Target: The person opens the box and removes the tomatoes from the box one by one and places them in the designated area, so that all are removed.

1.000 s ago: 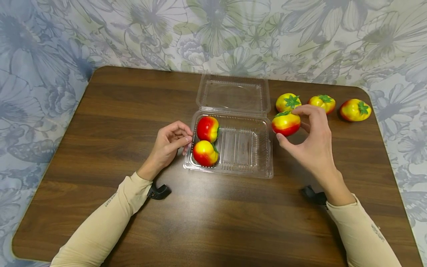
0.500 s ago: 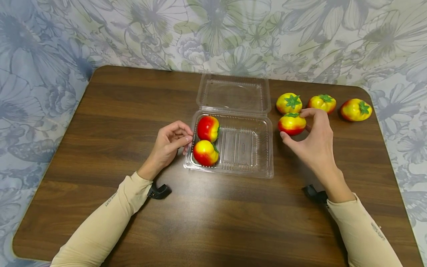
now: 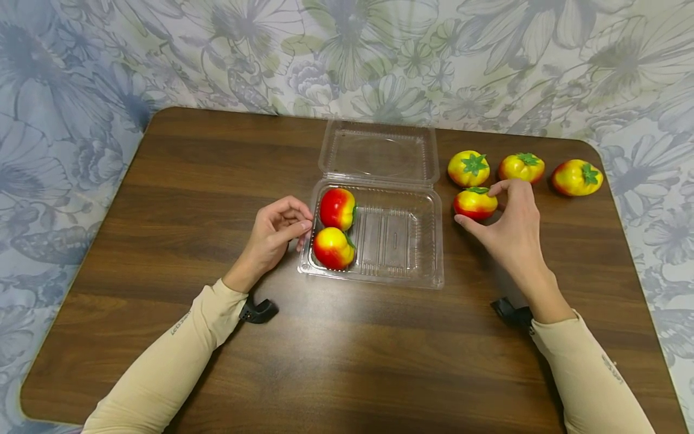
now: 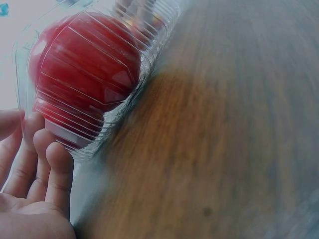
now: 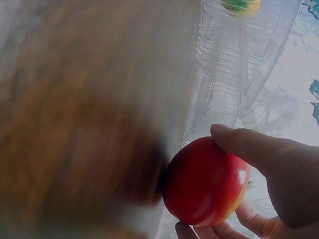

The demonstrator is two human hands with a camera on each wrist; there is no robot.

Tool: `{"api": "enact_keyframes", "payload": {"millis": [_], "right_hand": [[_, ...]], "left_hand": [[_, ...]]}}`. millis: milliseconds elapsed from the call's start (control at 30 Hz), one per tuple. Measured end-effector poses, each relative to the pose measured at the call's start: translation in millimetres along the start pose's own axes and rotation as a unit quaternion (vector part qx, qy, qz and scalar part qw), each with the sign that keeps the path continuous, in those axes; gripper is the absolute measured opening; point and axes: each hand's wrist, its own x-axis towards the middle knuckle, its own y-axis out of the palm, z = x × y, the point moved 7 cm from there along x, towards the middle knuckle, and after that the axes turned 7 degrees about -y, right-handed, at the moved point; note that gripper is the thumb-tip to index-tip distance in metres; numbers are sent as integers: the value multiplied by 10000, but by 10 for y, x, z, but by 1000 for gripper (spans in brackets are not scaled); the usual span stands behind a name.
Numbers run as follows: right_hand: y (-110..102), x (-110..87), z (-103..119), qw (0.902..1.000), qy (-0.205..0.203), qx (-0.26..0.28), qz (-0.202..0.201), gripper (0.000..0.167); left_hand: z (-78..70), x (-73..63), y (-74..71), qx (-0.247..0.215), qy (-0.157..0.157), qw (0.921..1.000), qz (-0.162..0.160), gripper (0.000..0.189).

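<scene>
Table (image 3: 347, 349): only head view shows six fruits (image 3: 475, 204).

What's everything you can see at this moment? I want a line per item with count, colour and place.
Container: one, clear, mid-table, open
Lid: one, clear, folded back behind the container
Boxed fruits: two, red and yellow, in the container's left side
Held fruit: one, yellow and red, right of the container
Loose fruits: three, yellow and red, back right
Table: one, brown, beneath
Wallpaper: grey-blue, white and green floral, behind
Wrist pieces: two, black, one per wrist
Sleeves: two, beige, on the forearms
Left hand: one, at the container's left rim
Right hand: one, gripping the held fruit
</scene>
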Motion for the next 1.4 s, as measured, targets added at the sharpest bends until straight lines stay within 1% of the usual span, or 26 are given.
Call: {"api": "enact_keyframes", "payload": {"millis": [167,333,400,500,833,1067,1300,1400], "right_hand": [[14,11,2,10000,-66,-19,44,65],[12,6,30,9997,-199,-20,161,50],[7,-4,31,9996,-158,-15,235,44],[3,-18,26,9995,-78,-24,291,42],[11,-12,22,9998,-114,-53,177,54],[-9,-3,35,9999,-123,-96,17,63],[5,-3,24,10000,-4,-3,29,68],[-1,-2,22,10000,52,46,-51,69]], "left_hand": [[2,0,-2,-44,0,10000,7,12],[-14,4,5,-27,8,10000,-2,11],[-17,7,8,-28,4,10000,2,11],[-16,9,9,-32,6,10000,2,11],[-18,0,8,-19,14,10000,-23,12],[-2,2,1,-17,-4,10000,-19,12],[5,0,-1,-35,-12,10000,-11,12],[6,1,0,-58,-23,10000,-15,13]]}}
